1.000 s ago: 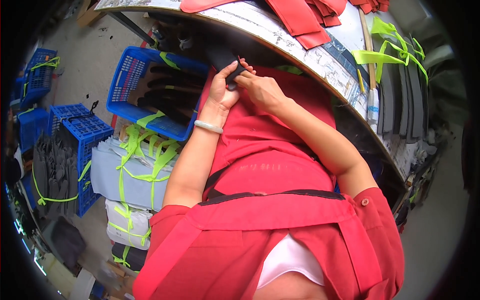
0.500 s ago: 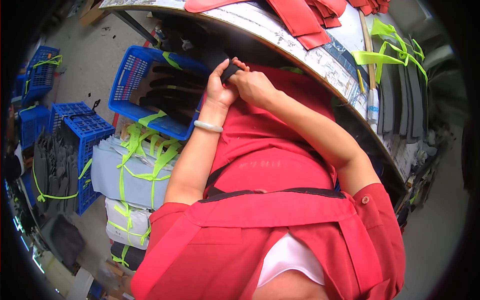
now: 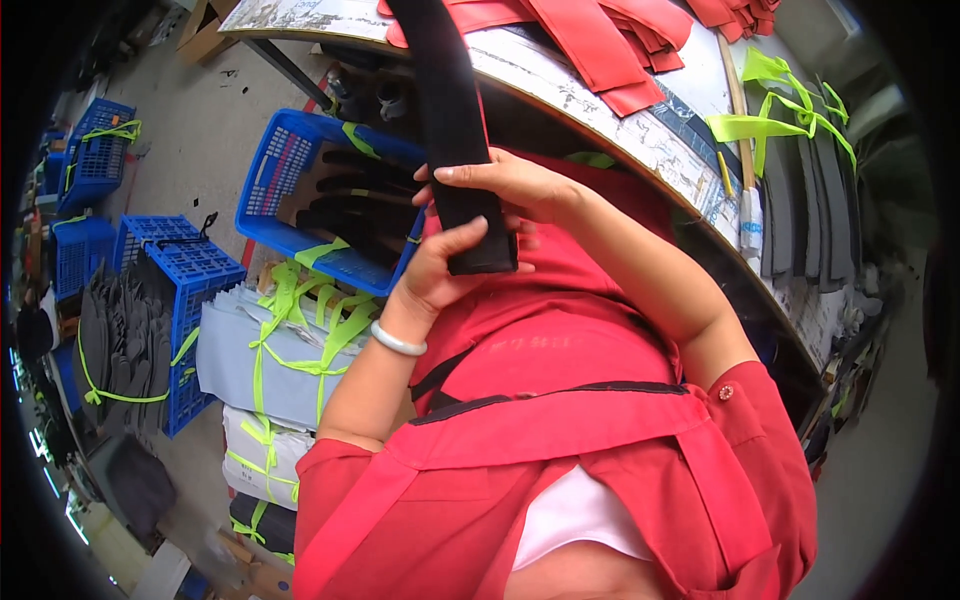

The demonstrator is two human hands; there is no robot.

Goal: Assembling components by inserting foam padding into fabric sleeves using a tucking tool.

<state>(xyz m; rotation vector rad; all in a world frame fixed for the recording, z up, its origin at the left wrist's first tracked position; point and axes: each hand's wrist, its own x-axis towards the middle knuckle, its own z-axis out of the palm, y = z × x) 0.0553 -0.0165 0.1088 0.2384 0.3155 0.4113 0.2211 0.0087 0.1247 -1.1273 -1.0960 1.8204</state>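
Observation:
A long, slightly curved black fabric strip (image 3: 455, 110) stretches from my hands up over the table's near edge, and a thin red line shows along its right side. Around the strip's lower end closes my left hand (image 3: 443, 262), thumb on top and fingers underneath. Just above it, my right hand (image 3: 512, 188) grips the same strip from the right, its thumb lying across the front. Part of the fingers of both hands is hidden behind the fabric. Left of my hands, a blue plastic basket (image 3: 262, 235) holds several similar black strips (image 3: 350, 220).
On the white worktable (image 3: 560, 75) lie red fabric pieces (image 3: 590, 50) and grey strips (image 3: 810, 200) tied with yellow-green bands. At the left stand tied light-grey fabric bundles (image 3: 270, 350), a blue crate (image 3: 190, 265) and dark grey pieces (image 3: 120, 340). The table's edge runs diagonally on my right.
My hands were close together around a bunched bit of black material; now the strip is drawn out long between them and the table. Both hands have come lower, nearer my body.

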